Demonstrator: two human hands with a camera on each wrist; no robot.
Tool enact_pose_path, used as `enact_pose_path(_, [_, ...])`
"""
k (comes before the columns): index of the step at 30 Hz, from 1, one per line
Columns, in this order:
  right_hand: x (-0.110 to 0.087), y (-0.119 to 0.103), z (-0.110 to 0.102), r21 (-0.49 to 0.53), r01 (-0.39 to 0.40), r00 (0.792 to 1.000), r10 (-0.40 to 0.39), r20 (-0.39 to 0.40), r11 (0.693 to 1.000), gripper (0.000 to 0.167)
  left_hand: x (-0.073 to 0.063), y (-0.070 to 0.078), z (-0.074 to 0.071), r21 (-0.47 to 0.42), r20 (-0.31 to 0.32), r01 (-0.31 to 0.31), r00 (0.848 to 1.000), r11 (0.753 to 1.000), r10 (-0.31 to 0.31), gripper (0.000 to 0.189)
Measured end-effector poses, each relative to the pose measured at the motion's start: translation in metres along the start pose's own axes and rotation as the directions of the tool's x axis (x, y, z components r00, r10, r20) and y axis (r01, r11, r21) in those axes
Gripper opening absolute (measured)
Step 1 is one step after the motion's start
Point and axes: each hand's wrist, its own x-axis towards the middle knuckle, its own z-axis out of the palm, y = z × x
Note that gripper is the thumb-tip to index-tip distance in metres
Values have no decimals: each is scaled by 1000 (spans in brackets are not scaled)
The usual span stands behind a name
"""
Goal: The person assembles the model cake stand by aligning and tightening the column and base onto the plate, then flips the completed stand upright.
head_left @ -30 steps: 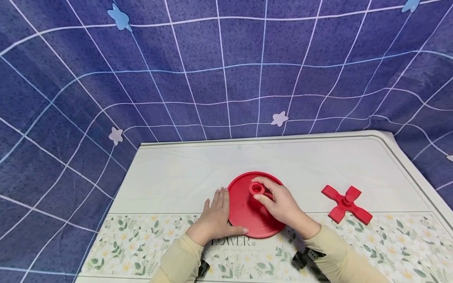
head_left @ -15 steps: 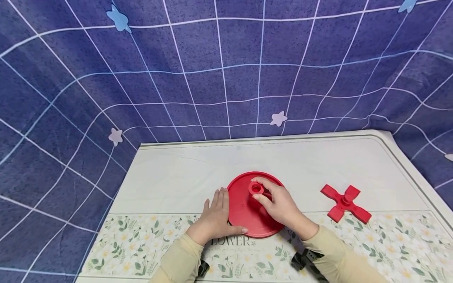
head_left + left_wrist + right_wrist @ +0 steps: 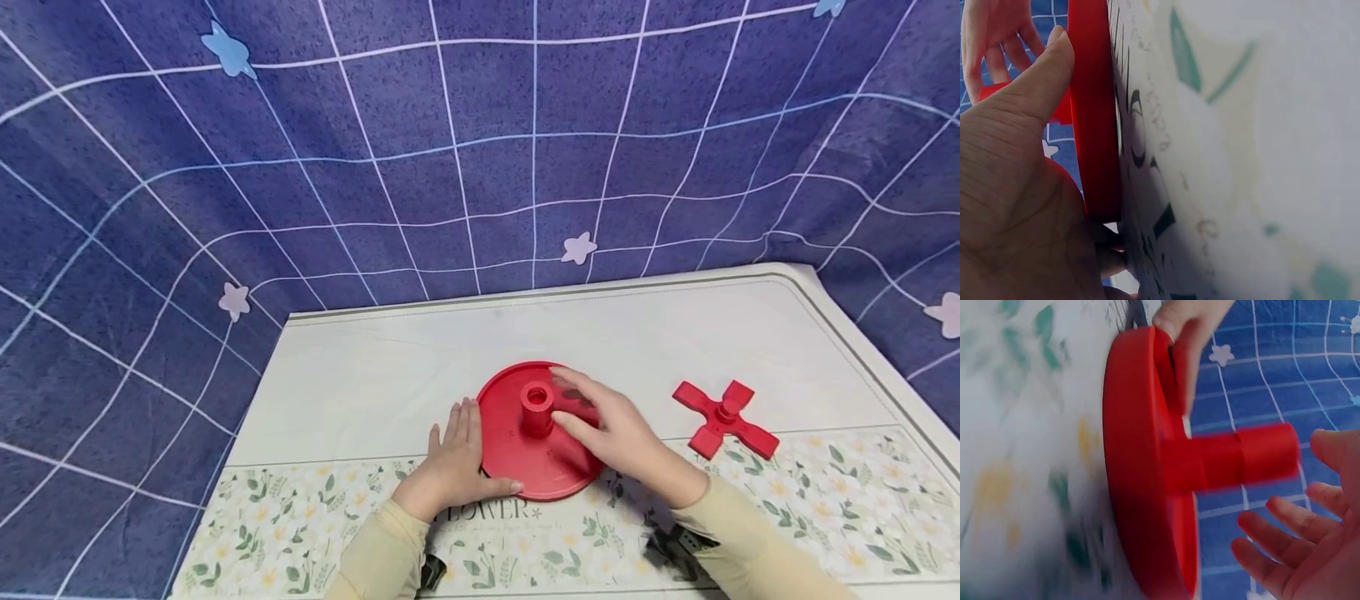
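Disc (image 3: pixel 517 471): flat on table (image 3: pixel 390 358), post (image 3: pixel 536 418) upright on it.
Left hand (image 3: pixel 453 467): fingers straight against the disc, gripping nothing, seemingly bracing it.
Right hand (image 3: pixel 618 429): fingers parted beside the post, holding nothing; post apparently self-supporting.
Cross (image 3: pixel 725 419): right of disc, apart, likely for working room.

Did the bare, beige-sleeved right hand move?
Yes, the right hand moved right, off the hollow red upright cylinder, judged against the dark printed lettering.

A blue backdrop (image 3: pixel 495 187) with pale grid lines (image 3: pixel 534 167) and stars (image 3: pixel 579 248) is observed across the upper frame, a white table covering (image 3: pixel 405 375) below, its floral band (image 3: pixel 585 546) and dark lettering (image 3: pixel 491 510) at lower centre
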Motion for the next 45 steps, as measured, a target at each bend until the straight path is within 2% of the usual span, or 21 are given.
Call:
enact_pose_path(3, [-13, 1, -23, -142, 21, 995, -35, -98, 990, 57, -3, 0, -3, -27, -8, 0, 1000, 1000, 0, 131])
enact_pose_path(6, [-28, 7, -52, -287, 7, 974, -72, -217, 958, 56, -5, -2, -6, -26, -10, 1, 1000, 1000, -2, 131])
enact_pose_path(9, [-44, 17, -82, -388, -52, 954, -69, -293, 920, 55, -5, -4, -9, -20, -13, -1, 1000, 1000, 1, 130])
enact_pose_path(11, [-57, 27, -101, -423, -125, 953, -10, -303, 897, 53, -4, -4, -10, -19, -11, -4, 1000, 1000, 3, 130])
enact_pose_path(14, [-76, 42, -123, -476, -266, 951, 149, -270, 838, 47, -4, -6, -12, -13, -14, -9, 1000, 1000, 9, 130])
enact_pose_path(17, [-90, 55, -136, -507, -378, 926, 323, -198, 775, 50, -4, -7, -12, -3, -10, -15, 1000, 1000, 15, 130])
enact_pose_path(21, [-101, 69, -144, -550, -445, 872, 483, -85, 707, 61, -3, -8, -11, -2, -13, -20, 1000, 1000, 20, 130])
enact_pose_path(23, [-104, 74, -146, -571, -455, 849, 526, -48, 683, 58, -2, -8, -11, -2, -11, -18, 1000, 1000, 18, 131])
enact_pose_path(25, [-106, 78, -147, -583, -461, 832, 555, -21, 669, 48, -3, -7, -11, -13, -18, -18, 1000, 1000, 18, 130])
enact_pose_path(30, [-107, 81, -150, -584, -459, 831, 556, -15, 670, 27, -3, -5, -8, -7, -9, -13, 1000, 1000, 13, 130])
enact_pose_path(34, [-106, 74, -154, -557, -492, 825, 563, -52, 669, 26, -3, -4, -6, -2, -6, -15, 1000, 1000, 15, 130])
enact_pose_path(36, [-106, 69, -155, -542, -502, 834, 544, -96, 674, 28, -3, -4, -5, -2, -6, -18, 1000, 1000, 18, 130])
enact_pose_path(41, [-104, 57, -153, -486, -481, 874, 439, -208, 729, 31, -3, -4, -6, -4, -12, -23, 1000, 1000, 23, 130])
enact_pose_path(45, [-95, 48, -149, -439, -443, 896, 367, -249, 782, 35, -3, -3, -6, -2, -13, -19, 1000, 1000, 19, 131])
